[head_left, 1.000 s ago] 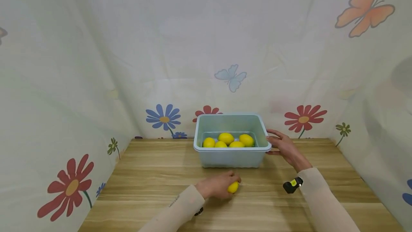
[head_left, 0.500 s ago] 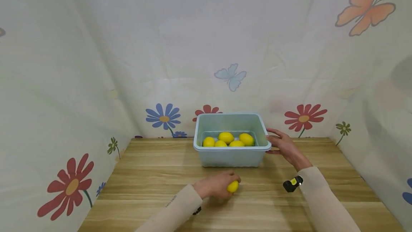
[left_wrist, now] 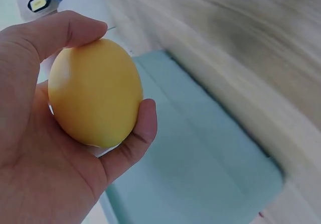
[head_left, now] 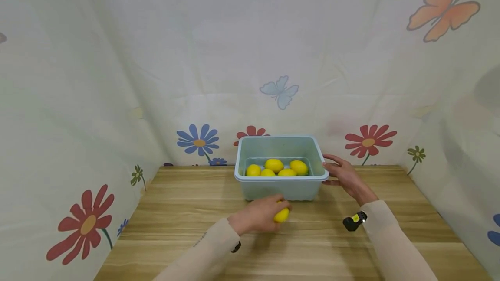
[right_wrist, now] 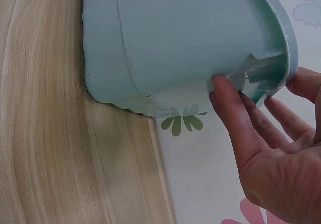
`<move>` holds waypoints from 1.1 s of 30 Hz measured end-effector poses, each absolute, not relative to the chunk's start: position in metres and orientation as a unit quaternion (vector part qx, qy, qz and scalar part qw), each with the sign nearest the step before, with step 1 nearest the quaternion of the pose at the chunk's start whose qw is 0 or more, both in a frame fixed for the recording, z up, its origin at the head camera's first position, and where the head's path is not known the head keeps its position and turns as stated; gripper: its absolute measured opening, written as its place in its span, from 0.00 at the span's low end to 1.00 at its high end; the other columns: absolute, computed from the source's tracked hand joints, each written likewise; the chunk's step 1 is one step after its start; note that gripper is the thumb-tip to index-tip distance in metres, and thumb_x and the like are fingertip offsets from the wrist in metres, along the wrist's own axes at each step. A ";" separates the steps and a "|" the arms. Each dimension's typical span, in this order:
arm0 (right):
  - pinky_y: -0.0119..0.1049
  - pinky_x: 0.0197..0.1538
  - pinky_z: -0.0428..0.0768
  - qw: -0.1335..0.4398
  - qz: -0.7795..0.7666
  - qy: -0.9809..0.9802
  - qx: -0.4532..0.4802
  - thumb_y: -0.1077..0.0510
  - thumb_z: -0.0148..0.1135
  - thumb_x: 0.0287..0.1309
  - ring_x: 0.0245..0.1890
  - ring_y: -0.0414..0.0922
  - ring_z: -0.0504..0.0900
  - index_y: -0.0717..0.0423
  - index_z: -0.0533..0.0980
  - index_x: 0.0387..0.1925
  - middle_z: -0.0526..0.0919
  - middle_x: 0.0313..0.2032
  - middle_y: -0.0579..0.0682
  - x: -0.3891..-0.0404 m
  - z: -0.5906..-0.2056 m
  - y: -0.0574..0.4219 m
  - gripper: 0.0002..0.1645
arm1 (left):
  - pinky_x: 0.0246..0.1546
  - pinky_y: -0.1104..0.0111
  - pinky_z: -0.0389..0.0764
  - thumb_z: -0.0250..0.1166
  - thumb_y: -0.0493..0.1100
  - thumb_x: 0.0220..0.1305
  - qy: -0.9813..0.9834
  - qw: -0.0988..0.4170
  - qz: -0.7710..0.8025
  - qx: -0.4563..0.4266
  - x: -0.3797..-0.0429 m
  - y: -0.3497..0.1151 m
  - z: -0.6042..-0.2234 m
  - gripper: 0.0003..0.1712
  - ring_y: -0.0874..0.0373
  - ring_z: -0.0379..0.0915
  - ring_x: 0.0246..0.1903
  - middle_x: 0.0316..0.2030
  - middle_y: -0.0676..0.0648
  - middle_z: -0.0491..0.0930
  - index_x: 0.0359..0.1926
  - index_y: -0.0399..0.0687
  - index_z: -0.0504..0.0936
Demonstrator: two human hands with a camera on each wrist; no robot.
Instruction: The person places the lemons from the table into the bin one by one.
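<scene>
My left hand point(head_left: 259, 214) holds a lemon point(head_left: 281, 215) just in front of a pale blue plastic tub point(head_left: 281, 189). In the left wrist view, the thumb and fingers curl round the lemon point(left_wrist: 95, 93), and the tub's wall point(left_wrist: 195, 158) fills the space behind it. Several more lemons point(head_left: 274, 166) lie on the tub's floor. At the tub's right end is my right hand point(head_left: 347, 179), its thumb at the rim. The right wrist view shows its fingers point(right_wrist: 233, 108) against the outer wall under the rim point(right_wrist: 288, 43), gripping that end.
The tub stands near the back of a wooden table point(head_left: 187, 211). A pale curtain point(head_left: 211, 55) printed with flowers and butterflies rises behind the table and along both sides. Each wrist carries a small black device point(head_left: 353, 221).
My left hand has moved away from me, toward the tub, with the lemon in its grip, and seems lifted off the table. The right hand and the tub have stayed put.
</scene>
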State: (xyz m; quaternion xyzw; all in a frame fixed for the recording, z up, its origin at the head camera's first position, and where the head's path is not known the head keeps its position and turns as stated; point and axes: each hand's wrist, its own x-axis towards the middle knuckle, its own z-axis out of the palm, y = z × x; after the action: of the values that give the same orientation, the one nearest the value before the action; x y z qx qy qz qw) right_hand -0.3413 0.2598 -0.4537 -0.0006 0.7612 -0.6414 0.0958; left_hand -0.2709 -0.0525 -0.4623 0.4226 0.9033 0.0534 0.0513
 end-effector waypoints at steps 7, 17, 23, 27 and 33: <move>0.55 0.57 0.80 0.096 -0.639 0.763 -0.001 0.45 0.53 0.70 0.56 0.54 0.79 0.45 0.53 0.76 0.64 0.71 0.62 -0.344 -0.451 0.258 0.39 | 0.51 0.70 0.79 0.68 0.49 0.59 0.908 0.043 0.053 0.413 -0.270 -0.053 -0.441 0.31 0.63 0.68 0.45 0.53 0.56 0.71 0.63 0.65 0.71; 0.53 0.56 0.81 0.095 -0.636 0.766 -0.001 0.44 0.54 0.69 0.55 0.54 0.80 0.45 0.52 0.77 0.63 0.71 0.63 -0.343 -0.449 0.258 0.40 | 0.54 0.68 0.79 0.68 0.47 0.59 0.908 0.003 0.059 0.415 -0.267 -0.060 -0.411 0.30 0.60 0.71 0.46 0.57 0.52 0.73 0.63 0.61 0.72; 0.56 0.59 0.78 0.100 -0.641 0.761 0.007 0.44 0.54 0.69 0.56 0.53 0.80 0.45 0.52 0.76 0.63 0.71 0.63 -0.340 -0.450 0.257 0.40 | 0.48 0.69 0.81 0.66 0.47 0.60 0.912 -0.023 0.066 0.405 -0.273 -0.067 -0.397 0.29 0.58 0.72 0.46 0.59 0.49 0.72 0.63 0.59 0.73; 0.56 0.59 0.78 0.101 -0.641 0.761 0.005 0.44 0.54 0.70 0.56 0.53 0.80 0.45 0.52 0.77 0.63 0.71 0.64 -0.338 -0.450 0.256 0.40 | 0.42 0.71 0.81 0.66 0.47 0.60 0.916 -0.032 0.079 0.392 -0.279 -0.073 -0.388 0.30 0.58 0.72 0.43 0.58 0.50 0.72 0.64 0.58 0.72; 0.56 0.58 0.78 0.099 -0.640 0.762 0.001 0.45 0.53 0.70 0.55 0.53 0.80 0.46 0.51 0.77 0.62 0.71 0.64 -0.337 -0.449 0.258 0.40 | 0.42 0.71 0.80 0.64 0.48 0.62 0.924 -0.022 0.092 0.371 -0.295 -0.077 -0.380 0.30 0.59 0.71 0.43 0.58 0.51 0.72 0.65 0.59 0.70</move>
State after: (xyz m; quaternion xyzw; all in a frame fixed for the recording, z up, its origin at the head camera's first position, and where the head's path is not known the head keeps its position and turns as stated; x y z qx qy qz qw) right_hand -0.3371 0.2581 -0.4487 0.0009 0.7622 -0.6397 0.0993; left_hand -0.2946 -0.0774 -0.3800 0.3712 0.9237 0.0919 -0.0224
